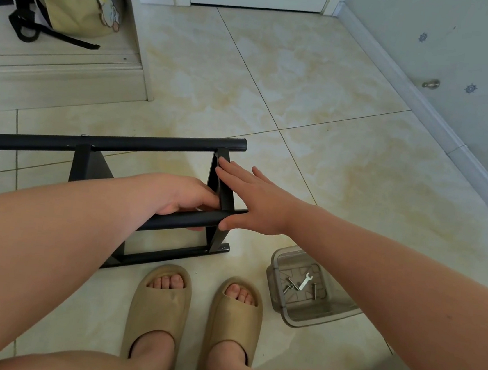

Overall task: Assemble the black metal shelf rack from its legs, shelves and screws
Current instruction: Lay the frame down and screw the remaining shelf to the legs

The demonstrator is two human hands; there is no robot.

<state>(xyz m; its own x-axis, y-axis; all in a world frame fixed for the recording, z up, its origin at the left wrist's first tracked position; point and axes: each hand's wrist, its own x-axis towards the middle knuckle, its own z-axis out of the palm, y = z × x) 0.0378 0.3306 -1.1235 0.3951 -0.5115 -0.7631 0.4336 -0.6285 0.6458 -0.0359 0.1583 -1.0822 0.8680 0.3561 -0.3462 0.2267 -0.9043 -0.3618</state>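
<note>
Left hand [183, 199] fingers tight round leg [171, 222], right hand [254, 205] fingers straight against shelf [214, 177] edge

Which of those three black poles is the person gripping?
The middle pole, with the left hand curled round it; the far pole and the near pole are ungripped.

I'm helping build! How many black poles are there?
3: far pole at the back, middle pole in the left hand, near pole by the slippers. Another may be hidden.
</note>
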